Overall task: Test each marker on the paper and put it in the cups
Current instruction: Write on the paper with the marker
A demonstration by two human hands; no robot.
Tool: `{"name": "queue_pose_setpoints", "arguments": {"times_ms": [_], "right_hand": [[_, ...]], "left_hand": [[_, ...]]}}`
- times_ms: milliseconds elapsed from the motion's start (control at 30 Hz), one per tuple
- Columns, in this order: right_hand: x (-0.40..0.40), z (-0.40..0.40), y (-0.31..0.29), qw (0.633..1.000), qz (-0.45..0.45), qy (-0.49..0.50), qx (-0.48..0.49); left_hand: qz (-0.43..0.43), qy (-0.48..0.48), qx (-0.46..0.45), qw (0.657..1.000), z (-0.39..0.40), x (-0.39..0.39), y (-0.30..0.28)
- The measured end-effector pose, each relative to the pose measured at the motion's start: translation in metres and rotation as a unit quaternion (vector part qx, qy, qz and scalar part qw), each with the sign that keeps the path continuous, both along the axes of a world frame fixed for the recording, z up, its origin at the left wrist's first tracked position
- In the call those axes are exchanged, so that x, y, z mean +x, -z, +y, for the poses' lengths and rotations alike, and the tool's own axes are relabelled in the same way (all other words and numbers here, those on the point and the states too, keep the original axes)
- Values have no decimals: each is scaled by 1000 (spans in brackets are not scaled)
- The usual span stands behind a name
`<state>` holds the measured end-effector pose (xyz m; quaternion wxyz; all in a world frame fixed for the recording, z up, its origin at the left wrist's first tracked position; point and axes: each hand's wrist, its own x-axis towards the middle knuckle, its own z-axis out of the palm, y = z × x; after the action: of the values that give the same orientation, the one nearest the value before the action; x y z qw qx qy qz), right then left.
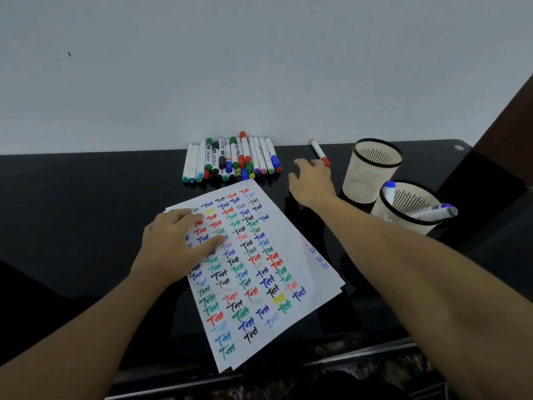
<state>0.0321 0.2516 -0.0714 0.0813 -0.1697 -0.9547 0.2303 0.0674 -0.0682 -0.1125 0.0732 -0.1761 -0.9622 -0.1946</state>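
On the black surface, the left hand lies flat, fingers spread, on the top sheet of paper, which is covered with coloured "Test" marks. The right hand hovers open and empty near a red-capped marker that lies alone by the wall. A pile of markers rests beyond the paper. Two slotted cream cups stand at right; the nearer cup holds blue-capped markers.

Forearms: both cut off by the bottom and right edges.
Paper: upper-left words hidden under the left hand.
Under-sheets: mostly covered — blue writing illegible.
Marker pile: lower markers buried — labels too small.
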Motion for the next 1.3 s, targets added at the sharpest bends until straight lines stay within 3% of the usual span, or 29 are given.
{"name": "queue_pose_setpoints", "arguments": {"times_ms": [400,733,1033,1300], "right_hand": [[-56,35,10,986,-122,95,65],[-33,22,11,989,-20,105,102],[14,3,9,997,-34,5,72],[29,10,2,974,-10,-38,224]], "left_hand": [[12,-2,-2,1000,0,-9,8],[7,-2,5,1000,1,-7,4],[9,-1,16,1000,1,-5,3],[4,-1,13,1000,1,-6,4]]}}
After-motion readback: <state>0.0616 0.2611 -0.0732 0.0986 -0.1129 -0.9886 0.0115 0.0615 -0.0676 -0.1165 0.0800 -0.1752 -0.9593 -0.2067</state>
